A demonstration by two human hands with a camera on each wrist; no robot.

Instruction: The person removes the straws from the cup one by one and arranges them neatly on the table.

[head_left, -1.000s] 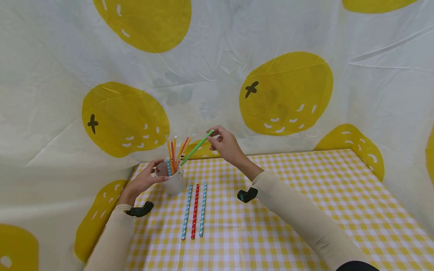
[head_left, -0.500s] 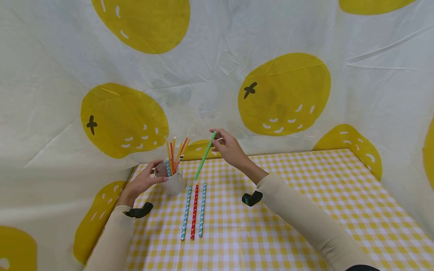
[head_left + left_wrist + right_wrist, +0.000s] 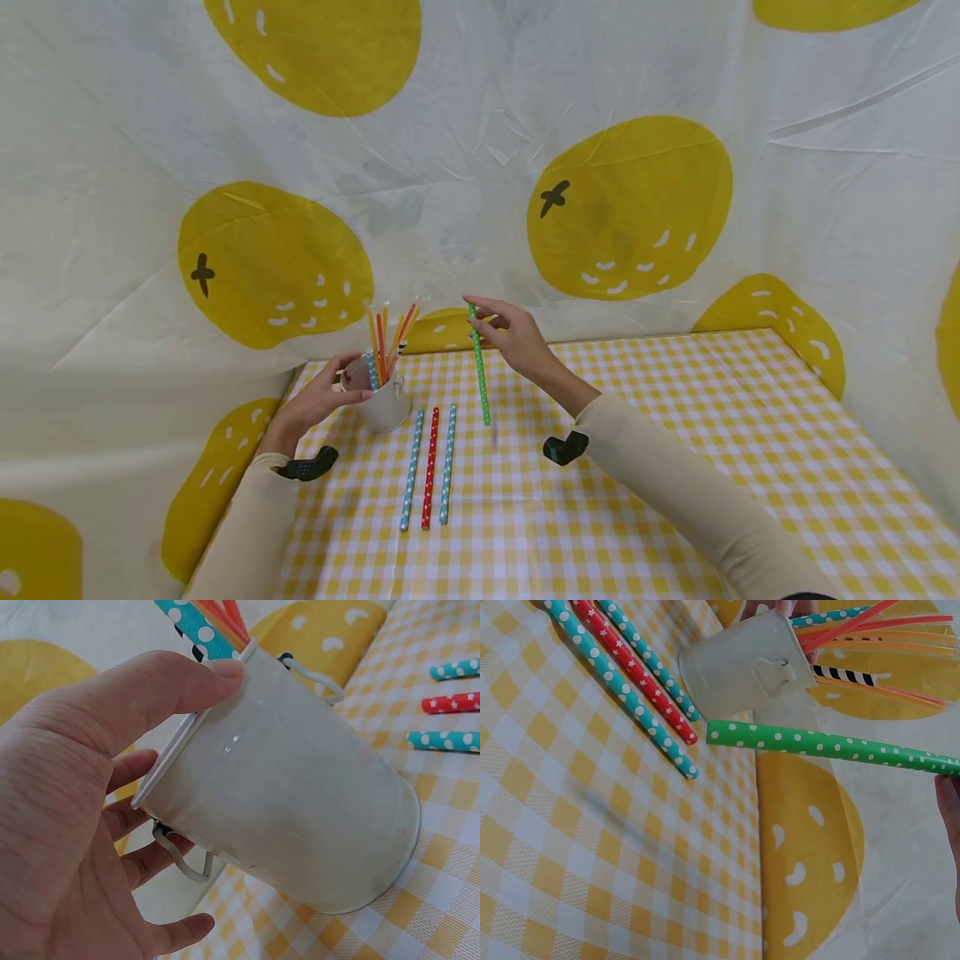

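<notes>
My left hand (image 3: 318, 407) holds a small white metal bucket (image 3: 388, 410) at its rim, the thumb on the near side and the fingers round the far side. Paper straws and orange and red straws (image 3: 381, 346) stand in the bucket. My right hand (image 3: 519, 335) pinches a green straw with white dots (image 3: 481, 379) near its top end. This straw hangs nearly upright over the cloth, its shadow below it. To its left lie a blue dotted straw (image 3: 447, 467), a red straw with white stars (image 3: 430, 471) and another blue dotted straw (image 3: 411, 473), side by side.
A yellow-and-white checked cloth (image 3: 637, 467) covers the table. Behind the table's back edge hangs a white curtain (image 3: 450, 225) printed with big yellow fruit. The bucket has a small wire loop (image 3: 184, 859) on its side.
My right hand has carried the green straw rightward, away from the bucket, and turned it from slanted to nearly upright. My left hand and the bucket have stayed in place.
</notes>
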